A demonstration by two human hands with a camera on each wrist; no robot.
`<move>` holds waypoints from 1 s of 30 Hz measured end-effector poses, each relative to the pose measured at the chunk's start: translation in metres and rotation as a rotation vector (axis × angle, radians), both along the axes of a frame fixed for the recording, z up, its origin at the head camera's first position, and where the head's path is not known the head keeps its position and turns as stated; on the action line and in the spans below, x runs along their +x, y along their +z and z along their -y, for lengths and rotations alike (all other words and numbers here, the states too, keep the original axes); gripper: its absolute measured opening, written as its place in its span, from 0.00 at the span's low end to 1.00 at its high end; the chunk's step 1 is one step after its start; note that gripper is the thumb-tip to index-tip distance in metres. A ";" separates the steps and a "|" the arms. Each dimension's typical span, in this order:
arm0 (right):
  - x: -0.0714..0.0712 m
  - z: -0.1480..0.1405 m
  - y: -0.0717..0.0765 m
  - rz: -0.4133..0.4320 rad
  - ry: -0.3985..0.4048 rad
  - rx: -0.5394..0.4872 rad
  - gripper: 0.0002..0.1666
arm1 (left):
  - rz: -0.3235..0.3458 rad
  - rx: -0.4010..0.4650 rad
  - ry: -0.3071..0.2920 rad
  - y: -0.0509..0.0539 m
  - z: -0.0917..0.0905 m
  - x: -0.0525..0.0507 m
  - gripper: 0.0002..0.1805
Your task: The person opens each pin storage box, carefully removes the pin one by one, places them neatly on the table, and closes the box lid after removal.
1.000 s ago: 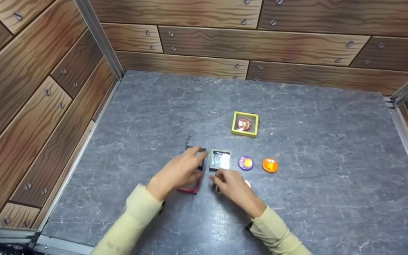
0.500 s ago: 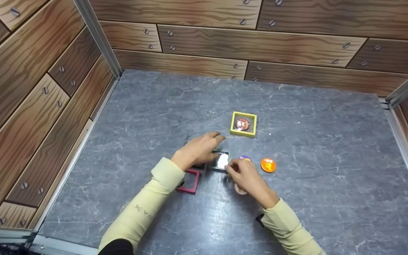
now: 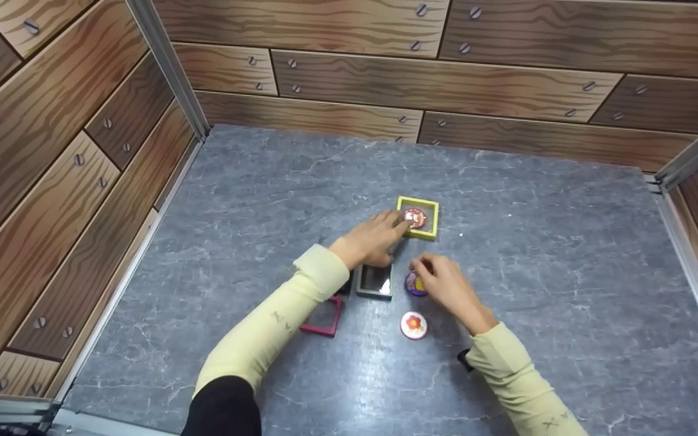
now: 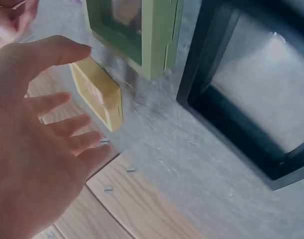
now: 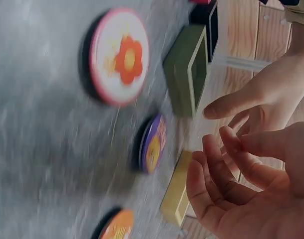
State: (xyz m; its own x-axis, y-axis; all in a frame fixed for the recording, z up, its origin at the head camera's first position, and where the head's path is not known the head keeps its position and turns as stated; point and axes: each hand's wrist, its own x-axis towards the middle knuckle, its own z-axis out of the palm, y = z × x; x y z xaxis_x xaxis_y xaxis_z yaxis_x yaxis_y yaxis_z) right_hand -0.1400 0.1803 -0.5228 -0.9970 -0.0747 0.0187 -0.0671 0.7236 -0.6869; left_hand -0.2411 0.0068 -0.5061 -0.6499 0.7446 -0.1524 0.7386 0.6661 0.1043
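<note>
In the head view my left hand [image 3: 373,239] stretches over the table, its fingertips at the near left edge of the yellow box frame [image 3: 436,219]. A red round badge [image 3: 415,215] lies inside that frame. The left wrist view has this hand's fingers spread, gripping nothing. Its thumb is close to the grey-green box frame [image 4: 153,40]. My right hand [image 3: 451,293] hovers by the purple badge [image 3: 413,284], fingers loosely bent and holding nothing visible. A white badge with a red flower [image 3: 414,325] lies nearer. The orange badge [image 5: 119,226] shows in the right wrist view.
A black box frame [image 4: 231,137] stands left of the grey-green one, partly behind my left forearm in the head view. Nearer lies a magenta box frame [image 3: 320,330]. Wood-patterned walls [image 3: 349,75] bound the grey marbled table [image 3: 543,242] at back and sides.
My left hand has moved from the black and magenta frames, over the grey-green one, to the yellow frame. My right hand has shifted right and away, uncovering the white badge and covering the orange one.
</note>
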 end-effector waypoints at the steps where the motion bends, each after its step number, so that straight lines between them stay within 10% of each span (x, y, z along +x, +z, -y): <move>1: -0.002 -0.003 -0.001 -0.011 -0.010 -0.002 0.13 | -0.008 -0.003 -0.006 0.000 -0.002 -0.004 0.47; 16: -0.033 -0.040 -0.009 0.021 -0.132 -0.037 0.22 | 0.062 -0.039 0.067 -0.011 -0.040 -0.036 0.48; 30: -0.056 -0.053 -0.018 0.152 -0.079 -0.040 0.28 | 0.073 -0.089 0.091 -0.008 -0.059 -0.052 0.49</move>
State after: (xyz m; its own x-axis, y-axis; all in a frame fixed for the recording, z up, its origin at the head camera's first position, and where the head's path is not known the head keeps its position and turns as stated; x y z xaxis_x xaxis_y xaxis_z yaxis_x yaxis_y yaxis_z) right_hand -0.1957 0.2333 -0.5408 -0.9913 0.0017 -0.1315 0.0957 0.6945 -0.7131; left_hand -0.2929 0.0662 -0.5141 -0.6986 0.6646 -0.2651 0.6675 0.7388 0.0931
